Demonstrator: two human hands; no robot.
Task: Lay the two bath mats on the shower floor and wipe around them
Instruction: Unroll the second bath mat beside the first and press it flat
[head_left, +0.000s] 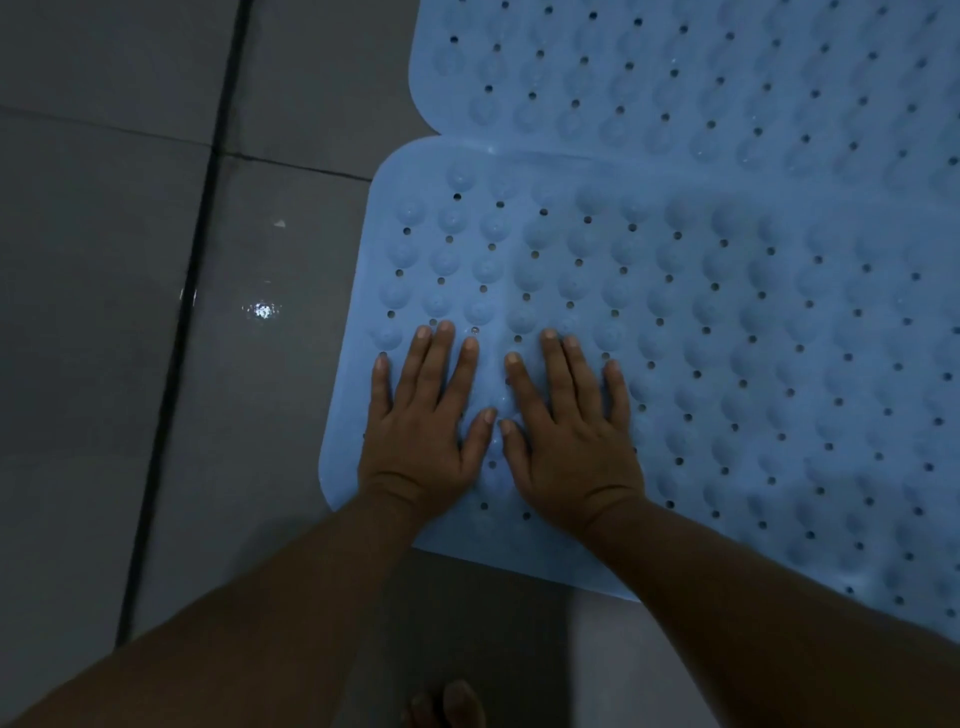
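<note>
Head view looks straight down on both hands, pressed flat and palm-down with fingers spread, gripping nothing: the left hand (423, 415) and the right hand (566, 426) lie side by side, thumbs almost touching, on the near left corner of a pale blue perforated rubber bath mat (727, 338) studded with round bumps and small drain holes. That mat lies flat on the dark grey tiled shower floor (104, 312), its long axis running away to the right of the hands and out of frame, so most of it sits on the right hand's side and the left hand is nearer the rounded left edge. Beyond it, further from the person, a second pale blue perforated bath mat (675, 67) lies edge to edge with the first, the seam between them touching or slightly overlapped; which one I cannot tell. A dark grout line (176, 332) runs down the tiles to the left, with a small bright reflection (262, 310) beside it. Toes (447, 706) show at the bottom edge. Judging by this, laying looks nearly finished, pressing would proceed rightward, and no wiping cloth is in sight
</note>
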